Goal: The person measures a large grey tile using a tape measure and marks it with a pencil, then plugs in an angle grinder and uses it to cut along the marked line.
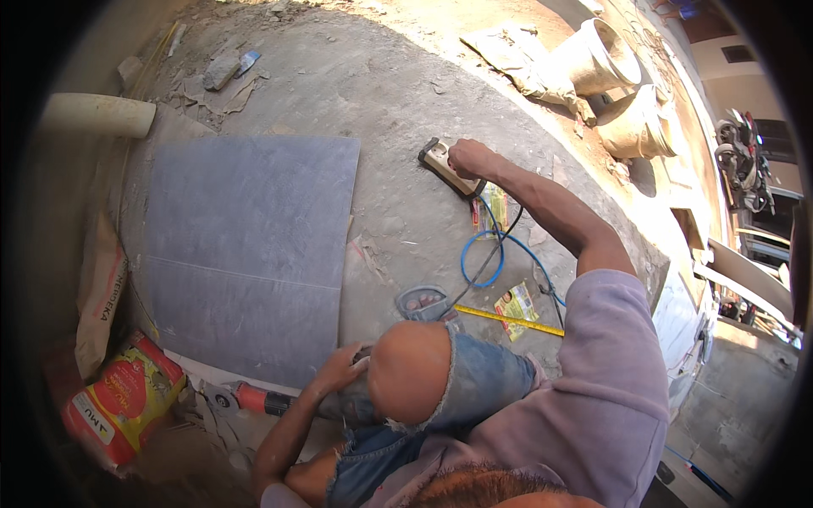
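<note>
My right arm reaches out to a cream and black power strip [439,158] on the concrete. My right hand [471,159] is closed over its sockets, and the fingers hide whatever they pinch there. My left hand [341,369] rests beside my bent knee, with fingers curled around a small dark thing I cannot make out. Near my left forearm lies a red and black angle grinder [258,399] with its disc toward the bags. In front of me a large grey tile [250,229] lies flat, crossed by a thin pale line. A blue cable [465,258] loops below the power strip.
A yellow measuring tape [508,319] lies extended beside a crumpled packet [515,309]. At left are a red and yellow bag [127,394], a paper sack [100,296] and a pale pipe [102,116]. Buckets [595,57] stand at far right; rubble [222,71] lies at far left.
</note>
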The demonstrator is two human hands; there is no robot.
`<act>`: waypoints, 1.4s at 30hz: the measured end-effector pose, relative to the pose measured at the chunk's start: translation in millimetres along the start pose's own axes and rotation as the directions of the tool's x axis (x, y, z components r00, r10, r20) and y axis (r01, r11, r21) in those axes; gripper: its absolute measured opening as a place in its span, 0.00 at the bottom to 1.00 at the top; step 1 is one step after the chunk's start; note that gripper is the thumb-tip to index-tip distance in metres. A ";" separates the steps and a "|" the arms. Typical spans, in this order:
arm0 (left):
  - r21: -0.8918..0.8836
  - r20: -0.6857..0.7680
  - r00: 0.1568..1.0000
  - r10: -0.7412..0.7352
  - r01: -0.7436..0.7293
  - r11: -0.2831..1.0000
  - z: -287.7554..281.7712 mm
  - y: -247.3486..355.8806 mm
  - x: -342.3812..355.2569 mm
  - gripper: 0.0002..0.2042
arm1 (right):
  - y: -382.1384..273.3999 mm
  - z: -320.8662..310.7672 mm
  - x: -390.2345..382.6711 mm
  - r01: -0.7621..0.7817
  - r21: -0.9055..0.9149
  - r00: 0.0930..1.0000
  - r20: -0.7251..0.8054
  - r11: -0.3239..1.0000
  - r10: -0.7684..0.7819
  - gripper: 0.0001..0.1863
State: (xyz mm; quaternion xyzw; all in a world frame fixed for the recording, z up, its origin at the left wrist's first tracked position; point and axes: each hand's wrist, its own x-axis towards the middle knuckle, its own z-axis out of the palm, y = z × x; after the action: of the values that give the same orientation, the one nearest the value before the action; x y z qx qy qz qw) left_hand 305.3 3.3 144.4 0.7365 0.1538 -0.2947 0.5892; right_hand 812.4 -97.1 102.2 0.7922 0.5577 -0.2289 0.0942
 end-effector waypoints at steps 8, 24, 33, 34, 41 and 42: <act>0.027 -0.128 0.988 0.082 -0.080 0.996 -16.3 1.7 -14.1 0.23 | -0.9 -8.1 15.0 -0.027 -0.038 0.999 0.044 0.999 0.028 0.09; -0.003 -0.358 0.926 -0.120 0.127 0.992 36.3 -45.4 -184.8 0.17 | -486.9 -61.9 -23.0 0.815 0.213 0.492 0.238 0.539 -0.838 0.25; -0.435 -0.739 -0.311 -0.598 -0.457 0.776 82.4 -213.5 -183.9 0.25 | -632.9 97.6 -55.1 0.520 0.670 0.524 0.239 0.530 -0.817 0.36; -0.404 -0.701 -0.364 -0.614 -0.507 0.761 76.8 -228.5 -180.1 0.31 | -638.0 102.1 -58.8 0.512 0.672 0.530 0.242 0.535 -0.812 0.36; -0.628 -0.665 -0.284 -0.691 -0.287 0.723 34.0 -221.0 -178.9 0.41 | -636.6 115.4 -82.0 0.389 0.710 0.710 0.175 0.587 -0.682 0.43; -0.624 -0.673 -0.248 -0.697 -0.317 0.714 37.5 -226.7 -182.6 0.39 | -643.8 110.5 -84.7 0.433 0.661 0.704 0.177 0.613 -0.688 0.45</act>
State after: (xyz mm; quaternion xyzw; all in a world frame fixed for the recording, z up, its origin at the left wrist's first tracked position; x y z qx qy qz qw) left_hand 23.5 48.0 75.5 0.3843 0.7649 0.3556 0.3752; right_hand 164.1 18.7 113.2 0.4920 0.6523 -0.5658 -0.1113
